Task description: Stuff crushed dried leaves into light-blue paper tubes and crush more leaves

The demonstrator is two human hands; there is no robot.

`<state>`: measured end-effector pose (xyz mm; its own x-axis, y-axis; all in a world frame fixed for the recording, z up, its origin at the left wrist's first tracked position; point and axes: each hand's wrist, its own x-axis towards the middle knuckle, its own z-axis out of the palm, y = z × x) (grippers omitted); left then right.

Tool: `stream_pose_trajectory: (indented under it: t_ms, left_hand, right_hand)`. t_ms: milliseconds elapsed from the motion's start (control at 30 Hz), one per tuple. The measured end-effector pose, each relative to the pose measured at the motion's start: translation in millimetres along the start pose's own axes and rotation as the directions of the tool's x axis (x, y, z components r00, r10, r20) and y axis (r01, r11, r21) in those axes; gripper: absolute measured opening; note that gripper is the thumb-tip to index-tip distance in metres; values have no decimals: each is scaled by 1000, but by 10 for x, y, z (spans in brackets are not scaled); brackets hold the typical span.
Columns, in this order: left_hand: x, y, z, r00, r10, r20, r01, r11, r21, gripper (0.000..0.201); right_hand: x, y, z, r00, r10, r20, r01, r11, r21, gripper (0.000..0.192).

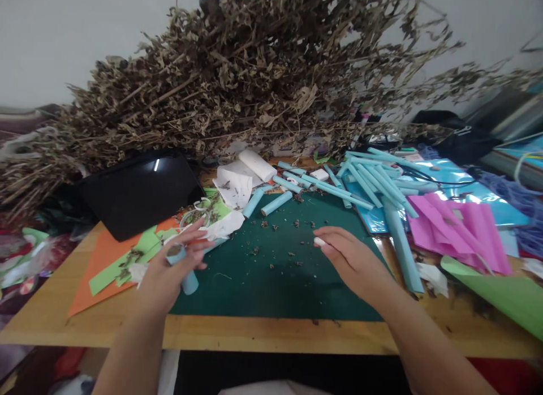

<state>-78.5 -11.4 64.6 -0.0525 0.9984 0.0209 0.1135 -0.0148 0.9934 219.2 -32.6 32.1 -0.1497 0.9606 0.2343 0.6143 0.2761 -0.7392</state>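
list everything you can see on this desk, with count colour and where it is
dry branches: one big heap, brown, back of desk against the wall
black bag: one, left of the mat
cutting mat: one, dark green, centre
paper tubes: many, light blue, back right of the mat
white roll: one, behind the mat
orange sheet: one, left of the mat
green strips: a few, light green, on the orange sheet
pink paper: several sheets, right
green sheet: one, right edge
desk: one, wood
left hand: holds a blue tube
right hand: over the mat, small white piece at the fingertips
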Motion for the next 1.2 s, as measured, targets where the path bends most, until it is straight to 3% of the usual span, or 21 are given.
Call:
stream_pose_trajectory:
  t_ms: [33, 100, 167, 233, 300, 367, 433, 500, 567, 633, 700, 767, 833, 900, 1067, 1200]
  left_hand:
    - [-29, -30, -11, 999, 31, 22, -33, 993, 117, 21]
    - [-80, -81, -19, 992, 86, 93, -106, 964, 243, 9]
    - [-123, -122, 0, 982, 116, 152, -146, 968, 204, 6]
    - [-169, -166, 65, 970, 179, 165, -192, 979, 65, 4]
    - [-226, -222, 185, 949, 263, 176, -257, 965, -53, 3]
    - [-291, -286, 344, 913, 291, 285, -287, 956, -58, 8]
    - [-353, -340, 513, 910, 243, 335, -263, 965, 14, 14]
    - [-403, -364, 672, 925, 192, 328, -216, 976, 40, 22]
    - [-440, -357, 818, 928, 135, 348, -144, 990, 1, 28]
    - [-463, -338, 958, 906, 110, 410, -77, 992, -96, 37]
    - [-473, -330, 1093, 876, 132, 465, -38, 978, -205, 47]
    - [-473, -344, 1214, 865, 144, 481, 2, 957, -291, 53]
    - [-470, -376, 1304, 872, 94, 481, 85, 938, -336, 49]
    - [-468, -414, 1355, 878, 23, 479, 171, 918, -358, 40]
    - [-485, -466, 1370, 875, -17, 484, 218, 907, -361, 29]
    - [-490, -513, 1357, 874, 38, 484, 147, 929, -339, 40]
  right_hand:
    - [40, 41, -33, 1000, -1, 12, 2, 992, -123, 24]
    - [93, 114, -77, 1000, 2, 23, 3, 978, -210, 25]
    - [101, 175, -95, 1000, 10, 20, -6, 982, -188, 25]
    - [75, 216, -89, 1000, 30, 6, -29, 988, -153, 25]
    - [31, 223, -52, 995, 92, -29, -93, 995, -37, 24]
    - [-18, 181, 16, 981, 185, -61, -163, 951, 264, 23]
    - [-61, 84, 100, 969, 240, -53, -155, 765, 625, 20]
    - [-92, -59, 167, 971, 237, -26, -105, 525, 844, 17]
    - [-104, -226, 180, 977, 213, 11, -85, 343, 935, 16]
    - [-100, -397, 121, 987, 157, 30, -69, 249, 966, 30]
    - [-83, -564, 5, 999, 53, 13, -27, 270, 962, 48]
    - [-58, -725, -130, 999, -43, -1, 17, 379, 925, 59]
    - [-29, -878, -243, 997, -80, -3, 40, 472, 881, 62]
    - [5, -1012, -315, 997, -74, -6, 43, 510, 859, 63]
    - [61, -1152, -341, 998, -67, 2, 35, 544, 838, 65]
    - [23, -1065, -313, 995, -104, -10, 57, 460, 886, 62]
